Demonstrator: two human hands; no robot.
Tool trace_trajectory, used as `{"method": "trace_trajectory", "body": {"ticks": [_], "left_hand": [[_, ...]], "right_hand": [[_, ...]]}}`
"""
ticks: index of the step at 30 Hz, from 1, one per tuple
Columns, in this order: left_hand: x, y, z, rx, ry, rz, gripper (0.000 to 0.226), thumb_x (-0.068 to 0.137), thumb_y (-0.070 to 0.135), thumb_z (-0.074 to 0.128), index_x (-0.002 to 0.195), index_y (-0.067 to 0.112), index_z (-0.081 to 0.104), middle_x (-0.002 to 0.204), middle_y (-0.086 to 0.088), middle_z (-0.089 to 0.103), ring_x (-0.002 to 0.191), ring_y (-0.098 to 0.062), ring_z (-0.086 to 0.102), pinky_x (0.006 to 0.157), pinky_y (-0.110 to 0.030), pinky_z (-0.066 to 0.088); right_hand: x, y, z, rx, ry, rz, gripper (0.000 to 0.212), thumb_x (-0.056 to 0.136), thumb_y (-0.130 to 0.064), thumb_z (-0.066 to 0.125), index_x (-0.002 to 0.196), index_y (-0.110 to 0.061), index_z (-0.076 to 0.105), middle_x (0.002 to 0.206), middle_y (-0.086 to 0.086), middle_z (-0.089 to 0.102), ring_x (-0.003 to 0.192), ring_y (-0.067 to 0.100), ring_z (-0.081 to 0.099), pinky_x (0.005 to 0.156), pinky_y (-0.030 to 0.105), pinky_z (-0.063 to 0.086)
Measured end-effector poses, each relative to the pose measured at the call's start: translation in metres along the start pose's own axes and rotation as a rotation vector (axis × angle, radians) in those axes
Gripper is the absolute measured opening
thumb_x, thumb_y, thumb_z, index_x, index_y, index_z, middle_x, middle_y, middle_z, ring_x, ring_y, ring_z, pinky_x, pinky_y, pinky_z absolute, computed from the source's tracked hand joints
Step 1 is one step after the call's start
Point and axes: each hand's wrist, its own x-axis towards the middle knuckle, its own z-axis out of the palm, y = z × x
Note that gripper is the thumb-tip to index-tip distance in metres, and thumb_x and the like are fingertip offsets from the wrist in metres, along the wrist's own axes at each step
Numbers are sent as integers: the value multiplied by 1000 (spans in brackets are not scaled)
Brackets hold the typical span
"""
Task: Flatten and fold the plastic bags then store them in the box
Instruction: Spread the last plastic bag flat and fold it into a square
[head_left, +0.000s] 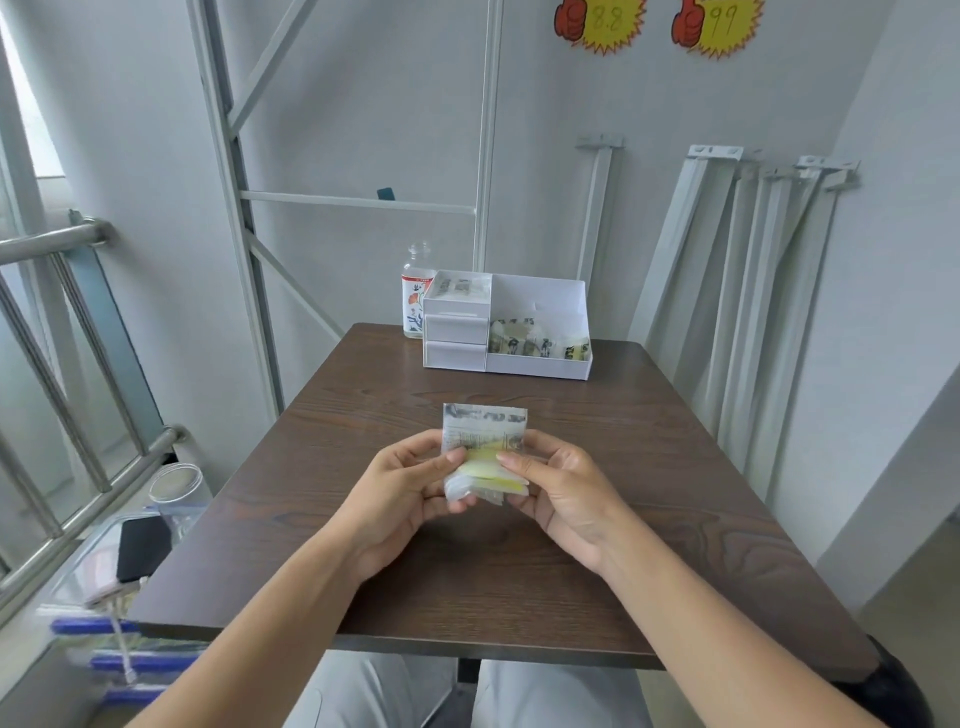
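A folded plastic bag (485, 457) is pinched above the brown table (649, 467) between the left hand (400, 491) and right hand (563, 488), fingers closed on its edges. Farther back a white box (540, 312) with two drawers is seen, several folded bags inside; one bottle (417, 291) stands just behind it.

We seem to be in a shop's back room: price-burst signs (602, 23) above dismantled shelf rails (748, 270)

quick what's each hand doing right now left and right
Left hand: closed on the left side of the folded plastic bag, held above the table.
Right hand: closed on the same bag's right side.
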Motion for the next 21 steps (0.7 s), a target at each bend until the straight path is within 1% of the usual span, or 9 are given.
{"method": "trace_trajectory", "body": {"ticks": [2,4,7,9,11,13,16,19,21], "left_hand": [[2,-1,-1,-14,-13,-24,25,100,6,62,120,5,75,110,-26,74,72,-21,73,64,-24,62],[2,-2,-2,-5,-24,-29,25,99,6,61,119,5,75,108,-26,73,73,-22,72,64,-24,62],[2,-2,-3,3,-30,-16,21,97,4,60,110,3,76,105,-27,72,71,-22,69,64,-25,61],[2,-2,-4,-2,-45,-8,15,97,4,60,104,0,73,105,-29,70,71,-22,68,63,-26,61],[2,-3,-4,-3,-51,5,11,94,7,62,98,-1,69,105,-30,69,73,-23,67,62,-26,60],[2,-4,-3,33,-38,28,11,96,7,61,91,-1,66,103,-28,70,79,-26,68,62,-26,60],[2,-7,-1,184,-18,68,26,104,-4,49,83,-2,63,97,-20,72,87,-28,71,64,-28,60],[3,-10,1,296,11,83,38,104,-10,36,79,-3,64,93,-18,72,90,-32,74,69,-37,59],[3,-9,5,304,32,71,37,102,-2,38,78,-2,67,89,-18,71,88,-33,73,73,-42,58]], "right_hand": [[4,4,-4,30,1,-1,57,81,-7,79,135,4,63,127,27,71,109,36,67,87,39,52],[6,7,-9,57,-11,-10,48,82,-5,76,128,4,68,124,27,72,104,33,70,86,38,54],[3,8,-12,58,-57,-32,20,82,-7,73,99,-10,81,108,17,77,96,25,74,81,35,61],[2,7,-12,49,-73,-38,13,81,-9,72,84,-15,83,102,14,78,96,24,75,79,33,62],[1,6,-11,25,-78,-49,19,86,-4,69,78,-15,82,99,13,77,95,24,75,79,33,62],[1,7,-10,-6,-82,-69,37,96,7,60,73,-15,80,93,11,76,90,21,73,75,31,62],[0,6,-8,-46,-57,-103,51,99,13,48,66,-13,76,81,7,71,81,16,67,68,28,56],[-3,5,-7,-124,-3,-187,37,92,-10,49,63,-8,71,73,6,63,76,16,58,64,30,46],[-3,6,-8,-169,54,-223,34,84,-30,57,62,-7,69,73,9,59,75,22,54,67,39,41]]}}
